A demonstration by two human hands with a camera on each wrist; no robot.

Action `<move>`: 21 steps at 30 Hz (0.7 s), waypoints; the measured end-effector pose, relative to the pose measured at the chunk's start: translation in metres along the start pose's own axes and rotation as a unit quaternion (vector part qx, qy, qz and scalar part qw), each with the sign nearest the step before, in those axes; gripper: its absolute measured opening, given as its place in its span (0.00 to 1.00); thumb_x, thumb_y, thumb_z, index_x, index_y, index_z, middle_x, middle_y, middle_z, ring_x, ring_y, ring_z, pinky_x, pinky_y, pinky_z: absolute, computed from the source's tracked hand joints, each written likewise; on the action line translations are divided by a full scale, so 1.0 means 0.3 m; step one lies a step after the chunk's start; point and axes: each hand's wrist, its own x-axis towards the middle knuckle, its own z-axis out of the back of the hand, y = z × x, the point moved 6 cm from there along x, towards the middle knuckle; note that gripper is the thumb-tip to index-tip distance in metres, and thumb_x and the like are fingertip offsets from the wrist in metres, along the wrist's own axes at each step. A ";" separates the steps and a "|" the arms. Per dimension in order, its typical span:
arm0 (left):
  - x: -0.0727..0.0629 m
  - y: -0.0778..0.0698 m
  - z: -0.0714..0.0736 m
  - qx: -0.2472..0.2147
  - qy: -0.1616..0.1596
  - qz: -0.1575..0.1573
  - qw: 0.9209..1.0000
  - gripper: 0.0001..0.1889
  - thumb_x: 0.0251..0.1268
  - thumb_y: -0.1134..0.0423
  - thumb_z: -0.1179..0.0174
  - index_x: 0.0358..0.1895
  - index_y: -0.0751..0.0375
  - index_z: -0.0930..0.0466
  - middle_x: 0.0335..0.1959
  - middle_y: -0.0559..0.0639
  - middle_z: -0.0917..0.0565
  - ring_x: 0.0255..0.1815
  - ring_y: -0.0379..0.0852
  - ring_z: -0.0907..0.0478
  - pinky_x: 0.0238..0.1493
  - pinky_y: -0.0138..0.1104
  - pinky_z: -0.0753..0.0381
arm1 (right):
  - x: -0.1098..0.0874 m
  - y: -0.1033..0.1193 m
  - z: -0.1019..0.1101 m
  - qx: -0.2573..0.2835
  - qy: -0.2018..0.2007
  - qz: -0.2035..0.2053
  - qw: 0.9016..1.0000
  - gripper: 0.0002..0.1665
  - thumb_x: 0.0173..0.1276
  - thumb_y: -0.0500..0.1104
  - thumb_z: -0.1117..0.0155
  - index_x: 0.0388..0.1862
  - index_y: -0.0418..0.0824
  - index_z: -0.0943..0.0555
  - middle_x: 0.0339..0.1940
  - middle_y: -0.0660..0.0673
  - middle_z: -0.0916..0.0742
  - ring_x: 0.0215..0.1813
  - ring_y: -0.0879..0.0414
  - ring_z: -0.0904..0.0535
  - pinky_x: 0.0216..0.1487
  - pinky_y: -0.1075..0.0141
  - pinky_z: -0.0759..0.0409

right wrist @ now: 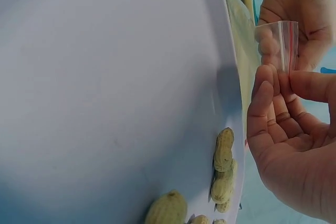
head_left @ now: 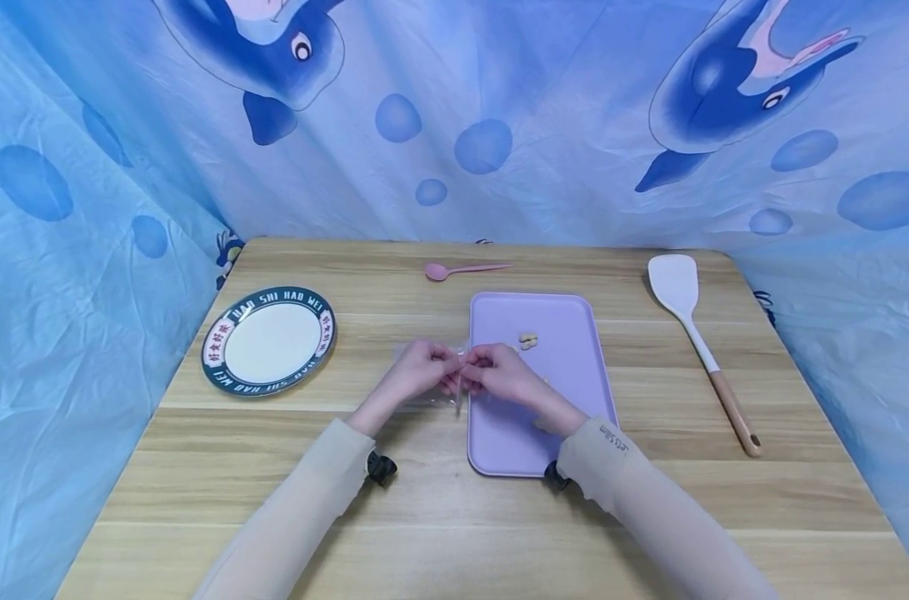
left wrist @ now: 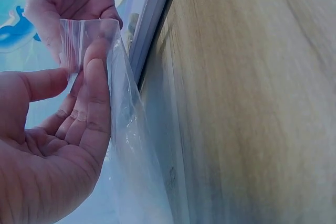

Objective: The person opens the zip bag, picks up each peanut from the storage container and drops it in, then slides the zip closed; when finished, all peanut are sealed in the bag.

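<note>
A clear zip-lock bag (left wrist: 131, 129) hangs between both hands, over the left edge of the purple tray (head_left: 529, 446). My left hand (head_left: 422, 367) pinches the bag's top edge between thumb and fingers. From the other side, my right hand (head_left: 502, 371) pinches the same top edge by the zip strip, which shows a red line in the right wrist view. Several unshelled peanuts (right wrist: 223, 150) lie in the tray, some of them hidden under the right hand and forearm in the head view.
A white plate with a dark green patterned rim (head_left: 322, 321) is at the left. Behind the hands lies a pink spoon (head_left: 437, 272). A white spatula with a wooden handle (head_left: 731, 408) lies right of the tray. A blue dolphin-print curtain (head_left: 454, 100) surrounds the wooden table (head_left: 424, 533).
</note>
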 end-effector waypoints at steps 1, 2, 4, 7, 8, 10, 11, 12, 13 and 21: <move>-0.001 -0.002 -0.001 0.001 0.003 -0.002 1.000 0.10 0.71 0.69 0.43 0.39 0.75 0.16 0.23 0.55 0.15 0.21 0.43 0.18 0.29 0.36 0.15 | 0.000 0.001 0.001 0.002 0.001 0.000 1.000 0.08 0.73 0.34 0.41 0.34 0.32 0.19 0.26 0.43 0.14 0.29 0.52 0.17 0.34 0.62 0.18; -0.002 -0.004 -0.002 0.003 0.008 -0.005 1.000 0.10 0.71 0.69 0.44 0.40 0.75 0.16 0.23 0.55 0.15 0.21 0.43 0.18 0.29 0.36 0.15 | 0.001 0.000 0.002 0.003 0.001 0.002 1.000 0.08 0.73 0.34 0.41 0.34 0.31 0.19 0.27 0.43 0.14 0.30 0.51 0.17 0.35 0.62 0.18; -0.005 -0.008 -0.005 0.003 0.015 -0.008 1.000 0.10 0.72 0.70 0.45 0.40 0.75 0.16 0.23 0.56 0.15 0.22 0.44 0.17 0.30 0.36 0.15 | 0.001 0.000 0.003 0.007 0.002 0.003 1.000 0.09 0.74 0.35 0.42 0.34 0.31 0.20 0.26 0.42 0.14 0.30 0.51 0.17 0.35 0.61 0.18; -0.013 -0.016 -0.012 0.005 0.029 -0.010 1.000 0.10 0.72 0.71 0.47 0.39 0.76 0.17 0.24 0.58 0.15 0.24 0.47 0.16 0.31 0.38 0.14 | 0.003 -0.005 0.004 0.010 -0.001 0.000 1.000 0.10 0.74 0.35 0.42 0.33 0.31 0.20 0.26 0.42 0.14 0.29 0.51 0.16 0.35 0.60 0.17; -0.015 -0.018 -0.014 0.004 0.033 -0.010 0.999 0.10 0.72 0.72 0.48 0.39 0.76 0.18 0.24 0.58 0.15 0.24 0.47 0.16 0.32 0.39 0.14 | 0.005 -0.008 0.003 0.009 -0.003 0.000 1.000 0.10 0.74 0.35 0.42 0.32 0.31 0.20 0.25 0.42 0.14 0.29 0.51 0.16 0.35 0.60 0.17; -0.019 -0.021 -0.018 0.008 0.033 -0.005 0.999 0.10 0.72 0.72 0.48 0.38 0.75 0.18 0.24 0.58 0.15 0.24 0.48 0.16 0.31 0.39 0.14 | 0.008 -0.013 0.003 0.007 -0.008 0.000 1.000 0.10 0.73 0.36 0.41 0.32 0.31 0.20 0.24 0.42 0.14 0.28 0.52 0.16 0.34 0.60 0.16; -0.020 -0.022 -0.019 0.011 0.031 -0.003 0.999 0.10 0.71 0.72 0.48 0.37 0.75 0.18 0.24 0.58 0.15 0.24 0.48 0.16 0.31 0.38 0.14 | 0.009 -0.015 0.003 0.002 -0.010 0.001 1.000 0.10 0.73 0.36 0.41 0.32 0.31 0.19 0.24 0.42 0.14 0.27 0.53 0.16 0.34 0.60 0.16; -0.020 -0.023 -0.019 0.016 0.028 -0.002 0.999 0.10 0.71 0.72 0.47 0.36 0.74 0.18 0.24 0.58 0.15 0.24 0.48 0.16 0.31 0.38 0.14 | 0.010 -0.017 0.002 -0.001 -0.012 0.002 1.000 0.10 0.73 0.36 0.41 0.32 0.31 0.19 0.24 0.42 0.14 0.27 0.53 0.16 0.33 0.60 0.16; -0.021 -0.023 -0.021 0.021 0.024 -0.002 0.999 0.10 0.71 0.72 0.47 0.35 0.73 0.18 0.24 0.57 0.16 0.23 0.48 0.16 0.30 0.38 0.14 | 0.010 -0.018 0.002 -0.005 -0.015 0.003 1.000 0.11 0.73 0.36 0.41 0.32 0.31 0.19 0.24 0.43 0.14 0.27 0.53 0.16 0.33 0.61 0.16; -0.022 -0.026 -0.017 0.067 -0.018 -0.002 0.998 0.09 0.69 0.69 0.44 0.29 0.67 0.19 0.21 0.54 0.16 0.21 0.46 0.17 0.28 0.38 0.15 | 0.008 -0.003 -0.001 -0.050 -0.035 0.012 0.998 0.11 0.70 0.35 0.46 0.29 0.35 0.19 0.22 0.48 0.15 0.25 0.56 0.18 0.31 0.66 0.18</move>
